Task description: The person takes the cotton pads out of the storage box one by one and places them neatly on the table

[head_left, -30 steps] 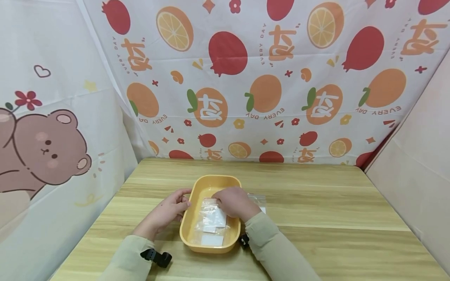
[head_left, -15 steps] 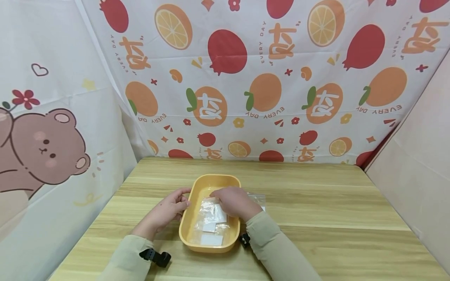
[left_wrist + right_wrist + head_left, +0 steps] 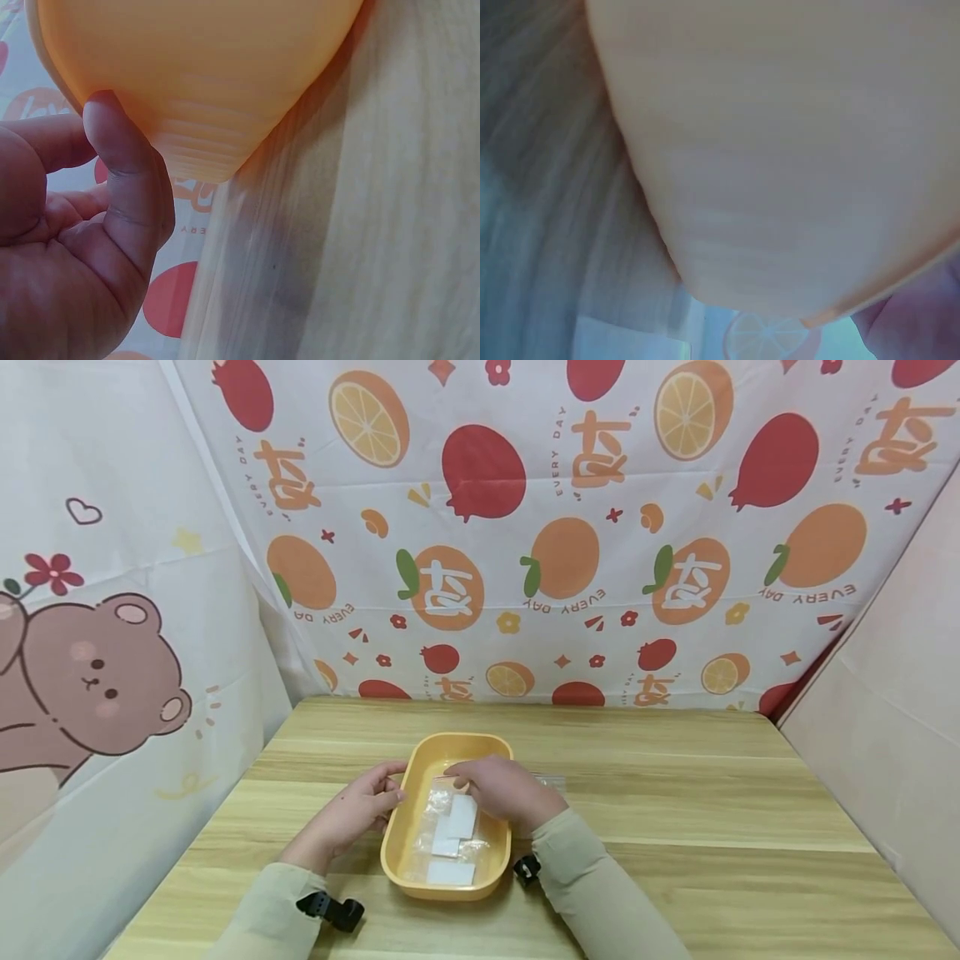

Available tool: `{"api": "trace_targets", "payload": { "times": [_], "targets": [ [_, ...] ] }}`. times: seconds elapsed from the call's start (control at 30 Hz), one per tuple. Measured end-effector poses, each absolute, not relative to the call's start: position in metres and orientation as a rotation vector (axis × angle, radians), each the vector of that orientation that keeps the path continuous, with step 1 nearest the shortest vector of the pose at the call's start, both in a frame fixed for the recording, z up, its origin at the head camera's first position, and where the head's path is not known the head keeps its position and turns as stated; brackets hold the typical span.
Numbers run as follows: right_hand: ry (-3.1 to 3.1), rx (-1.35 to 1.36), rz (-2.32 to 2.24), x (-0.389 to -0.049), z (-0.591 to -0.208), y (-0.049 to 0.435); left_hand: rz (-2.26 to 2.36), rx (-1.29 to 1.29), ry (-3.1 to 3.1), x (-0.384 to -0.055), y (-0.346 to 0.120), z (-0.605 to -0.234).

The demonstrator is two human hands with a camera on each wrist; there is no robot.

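A yellow oblong plastic basin (image 3: pixel 397 852) sits on the table, its outer wall large in both wrist views. My left hand (image 3: pixel 360 806) holds the basin's left rim, with a finger (image 3: pixel 120 150) against the wall in the left wrist view. Several clear zip-lock bags with white cards overlap inside. The top bag, with a white card (image 3: pixel 462 816), lies over a lower bag's card (image 3: pixel 452 872). My right hand (image 3: pixel 498 789) reaches over the right rim and pinches the top bag near its red-lined zip edge. In the right wrist view, only part of it (image 3: pixel 922 322) shows beyond the rim.
Another clear zip-lock bag (image 3: pixel 555 782) lies on the wooden table (image 3: pixel 675 827) to the right of the basin, partly hidden by my right hand. A fruit-print cloth (image 3: pixel 525 560) hangs at the table's back edge, with cloth walls at both sides.
The top bag has shifted slightly up and left, and its card shows more fully. My right hand has lifted a little and covers more of the bag on the table. My left hand stays put.
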State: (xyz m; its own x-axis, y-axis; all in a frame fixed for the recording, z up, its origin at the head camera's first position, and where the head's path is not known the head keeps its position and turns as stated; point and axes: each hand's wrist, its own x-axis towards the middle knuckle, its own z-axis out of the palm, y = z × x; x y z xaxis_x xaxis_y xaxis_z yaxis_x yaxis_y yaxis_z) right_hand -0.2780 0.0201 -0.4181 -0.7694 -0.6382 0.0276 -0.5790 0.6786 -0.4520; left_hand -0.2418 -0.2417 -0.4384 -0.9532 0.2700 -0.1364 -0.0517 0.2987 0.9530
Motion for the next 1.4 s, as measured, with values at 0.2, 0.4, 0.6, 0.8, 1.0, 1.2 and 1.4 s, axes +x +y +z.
{"api": "trace_targets", "payload": {
  "times": [0.2, 0.4, 0.6, 0.8, 1.0, 1.2, 1.4],
  "targets": [
    [2.737, -1.055, -0.691, -0.279, -0.415, 0.023, 1.713, 0.192, 2.296, -0.241, -0.242, -0.438],
    [2.737, -1.098, -0.686, -0.279, -0.411, 0.024, 1.708, 0.192, 2.298, -0.241, -0.243, -0.437],
    [2.753, -1.148, -0.714, -0.278, -0.405, 0.029, 1.709, 0.198, 2.289, -0.241, -0.242, -0.436],
    [2.751, -1.147, -0.759, -0.277, -0.397, 0.034, 1.706, 0.205, 2.293, -0.242, -0.243, -0.437],
    [2.748, -1.139, -0.793, -0.276, -0.391, 0.040, 1.706, 0.213, 2.295, -0.242, -0.244, -0.438],
    [2.717, -1.106, -0.861, -0.274, -0.383, 0.046, 1.705, 0.220, 2.301, -0.241, -0.243, -0.439],
    [2.696, -1.076, -0.951, -0.272, -0.378, 0.054, 1.707, 0.224, 2.297, -0.240, -0.243, -0.439]
  ]
}}
